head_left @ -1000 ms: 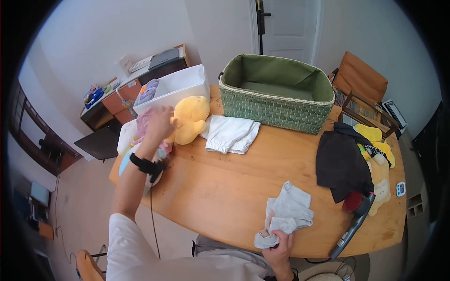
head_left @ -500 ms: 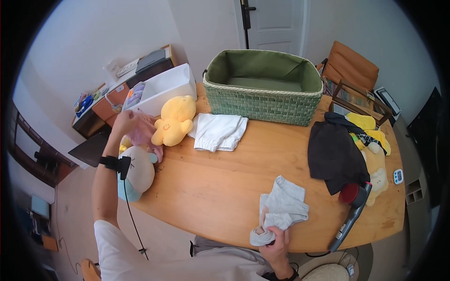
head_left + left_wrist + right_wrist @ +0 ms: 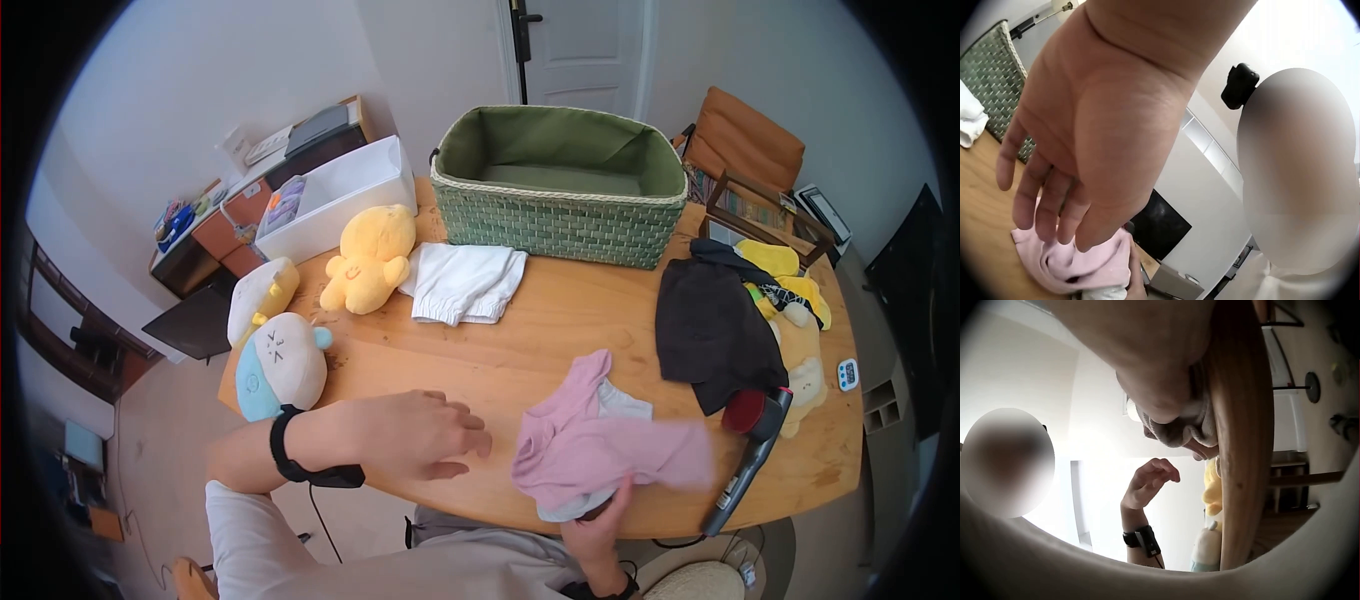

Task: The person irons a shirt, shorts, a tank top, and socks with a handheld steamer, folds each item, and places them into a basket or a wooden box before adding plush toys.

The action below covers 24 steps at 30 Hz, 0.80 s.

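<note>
The pink cloth [image 3: 575,445] lay near the front edge of the wooden table [image 3: 400,365], right on top of the grey cloth [image 3: 625,402], which poked out at the far side and at the near side. The left hand [image 3: 420,437] hung in the air to the left of the pink cloth, with a bit of space in between. Its fingers were loose and a little bent, they pointed toward the pink cloth, and they had nothing in them. The left wrist view showed the same thing: the palm faced that camera, and the pink cloth was just past the fingertips. The right hand [image 3: 595,535] was the nearer one. It was at the near edge of the pile, with its thumb up by the pink cloth and its grip on the near end of the grey cloth. The cloth hid most of those fingers, so I could not tell just how they bent. The long way of the pink cloth ran mostly from left to right, across the front of the person. One narrow part stuck out to the far side, and the right end was too blurry to make out well. Past that blurry end lay the dark tool [image 3: 748,468], and the black cloth [image 3: 710,330] was farther back.
</note>
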### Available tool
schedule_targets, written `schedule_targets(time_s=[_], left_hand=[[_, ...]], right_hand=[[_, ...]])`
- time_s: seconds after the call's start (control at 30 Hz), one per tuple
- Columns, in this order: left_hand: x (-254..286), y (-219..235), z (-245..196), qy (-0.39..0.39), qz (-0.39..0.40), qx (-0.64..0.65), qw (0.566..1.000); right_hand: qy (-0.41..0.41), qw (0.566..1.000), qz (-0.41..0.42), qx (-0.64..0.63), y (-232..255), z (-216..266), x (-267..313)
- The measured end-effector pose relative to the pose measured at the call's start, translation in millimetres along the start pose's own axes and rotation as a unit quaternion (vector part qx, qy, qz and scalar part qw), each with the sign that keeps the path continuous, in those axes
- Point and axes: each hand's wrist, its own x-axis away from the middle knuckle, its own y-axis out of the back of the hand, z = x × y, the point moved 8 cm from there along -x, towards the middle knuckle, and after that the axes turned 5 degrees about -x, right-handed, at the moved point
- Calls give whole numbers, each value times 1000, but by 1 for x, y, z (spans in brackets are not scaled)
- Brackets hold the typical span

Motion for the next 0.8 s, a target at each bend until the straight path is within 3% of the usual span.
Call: schedule_targets(time_s=[0.03,0.1,0.17,0.27,0.3,0.37,0.4,0.43,0.5,0.63,0.8], left_hand=[[-8,-4,11,-3,-1,-2,1000],[-20,11,51,66,-84,-61,992],[-30,24,98,164,-127,-93,974],[-43,36,135,210,-193,-131,950],[-50,30,145,206,-193,-132,950],[-51,26,170,302,-190,-235,904],[-53,20,183,332,-140,-217,907],[-56,21,189,328,-142,-216,908],[-57,12,212,345,-131,-91,925],[-60,7,231,354,-134,-184,907],[-55,42,185,286,-149,-115,940]], right_hand=[[1,1000,-3,2,4,3,-2],[-29,997,67,20,-4,8,-10],[-22,997,65,28,-4,6,-6],[-11,997,64,33,-6,3,-4],[-10,997,68,29,-6,3,-4],[-9,997,71,33,-5,6,-6],[-7,996,76,34,-5,8,-7],[-8,996,75,38,-5,8,-7],[-3,997,68,21,-5,8,-8],[-1,998,64,21,-5,12,-10],[9,997,71,25,-6,9,-8]])
